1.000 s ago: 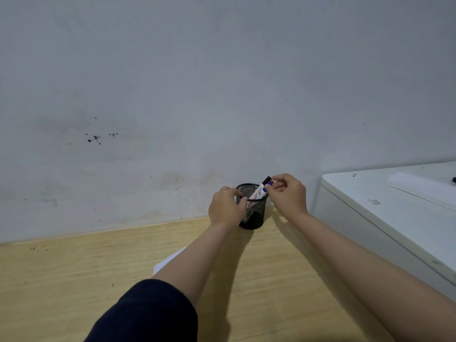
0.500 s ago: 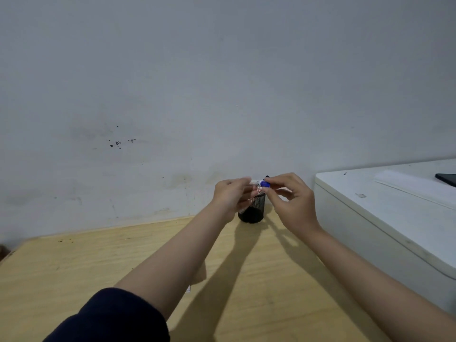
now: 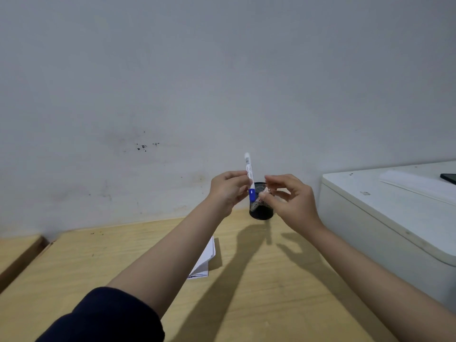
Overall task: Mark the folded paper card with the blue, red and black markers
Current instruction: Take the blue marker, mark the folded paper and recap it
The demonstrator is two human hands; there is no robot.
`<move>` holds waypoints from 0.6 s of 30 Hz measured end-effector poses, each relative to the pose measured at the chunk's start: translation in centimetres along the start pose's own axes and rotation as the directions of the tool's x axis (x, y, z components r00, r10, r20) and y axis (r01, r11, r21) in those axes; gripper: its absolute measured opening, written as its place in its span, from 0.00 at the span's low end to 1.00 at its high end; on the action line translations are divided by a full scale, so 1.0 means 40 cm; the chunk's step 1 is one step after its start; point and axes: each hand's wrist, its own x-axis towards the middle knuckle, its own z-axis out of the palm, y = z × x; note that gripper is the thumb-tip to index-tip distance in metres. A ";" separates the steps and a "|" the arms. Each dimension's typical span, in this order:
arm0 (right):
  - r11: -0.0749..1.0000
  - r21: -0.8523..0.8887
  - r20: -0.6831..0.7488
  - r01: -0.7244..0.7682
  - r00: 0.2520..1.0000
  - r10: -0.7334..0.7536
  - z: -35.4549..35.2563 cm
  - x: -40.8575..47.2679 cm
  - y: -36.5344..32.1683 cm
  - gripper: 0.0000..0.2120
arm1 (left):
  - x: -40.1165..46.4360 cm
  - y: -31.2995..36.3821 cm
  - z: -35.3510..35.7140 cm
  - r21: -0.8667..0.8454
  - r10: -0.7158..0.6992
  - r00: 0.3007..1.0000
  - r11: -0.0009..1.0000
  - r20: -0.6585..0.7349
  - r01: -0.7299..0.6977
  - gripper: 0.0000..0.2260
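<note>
Left hand [image 3: 228, 190] pinches the blue marker [image 3: 249, 178] nearly upright, blue end down, above the mesh cup [image 3: 261, 208]; right hand [image 3: 288, 196] sits just beside, fingers curled, can't tell if it's holding anything; folded paper card [image 3: 204, 261] lies on the wooden desk [image 3: 259, 280].

Bare wooden desk [image 3: 283, 280] is lying open near and right of the folded card [image 3: 206, 260]. The mesh cup [image 3: 261, 206] is standing far against the wall [image 3: 222, 82], and a white cabinet [image 3: 394, 218] is blocking the right side.
</note>
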 end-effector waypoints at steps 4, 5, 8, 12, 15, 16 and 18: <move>0.992 0.044 -0.086 -0.117 0.989 0.120 0.028 0.029 -0.028 0.14 | -0.037 0.003 -0.029 0.156 0.105 0.993 0.981 0.053 -0.113 0.11; 0.987 0.054 -0.100 -0.154 0.982 0.159 0.039 0.037 -0.033 0.15 | -0.043 0.003 -0.036 0.192 0.129 0.990 0.972 0.061 -0.138 0.10; 0.946 0.126 -0.086 -0.299 0.947 0.311 0.072 0.056 -0.045 0.13 | -0.058 0.009 -0.053 0.271 0.186 0.979 0.941 0.081 -0.201 0.07; 0.931 0.174 -0.081 -0.319 0.938 0.337 0.107 0.055 -0.069 0.10 | -0.073 0.016 -0.080 0.301 0.258 0.959 0.911 0.118 -0.282 0.06; 0.937 0.212 -0.110 -0.278 0.946 0.306 0.119 0.050 -0.088 0.07 | -0.075 0.018 -0.111 0.344 0.272 0.952 0.888 0.138 -0.304 0.10; 0.938 0.225 -0.124 -0.266 0.947 0.298 0.121 0.050 -0.092 0.07 | -0.075 0.018 -0.122 0.370 0.265 0.953 0.879 0.149 -0.302 0.11; 0.937 0.248 -0.143 -0.248 0.947 0.288 0.124 0.048 -0.096 0.07 | -0.076 0.019 -0.143 0.418 0.256 0.955 0.859 0.153 -0.297 0.11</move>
